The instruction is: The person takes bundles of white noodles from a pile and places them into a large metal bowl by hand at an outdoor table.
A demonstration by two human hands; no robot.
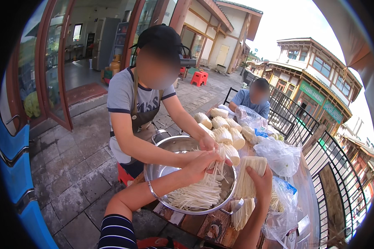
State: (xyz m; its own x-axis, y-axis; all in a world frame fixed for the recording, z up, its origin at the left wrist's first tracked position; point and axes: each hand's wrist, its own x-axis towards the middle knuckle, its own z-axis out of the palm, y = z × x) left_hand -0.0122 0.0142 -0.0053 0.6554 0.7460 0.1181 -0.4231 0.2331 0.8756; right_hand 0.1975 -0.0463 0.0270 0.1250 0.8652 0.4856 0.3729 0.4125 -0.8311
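Observation:
My left hand (201, 165), with a bangle on the wrist, pinches a few thin strands of enoki mushrooms (218, 166) above a large two-handled steel pan (151, 179). Loose enoki strands (194, 194) are heaped inside the pan. To its right, my right hand (263, 182) grips a flattened bundle of enoki (247, 176), thumb across its face. Another enoki bundle (243, 214) lies below on the wooden table (190, 221), by the pan's handle. A co-worker's hand (208, 143) is over the pan, close beyond my left hand, and also handles strands.
Several enoki clumps (222, 135) are piled behind the pan. Plastic bags (279, 155) lie along the table's right side, with a cleaver (300, 225) near the front. A co-worker (137, 102) stands across the pan; another person (251, 98) sits at the far end. Blue chairs (15, 174) stand left.

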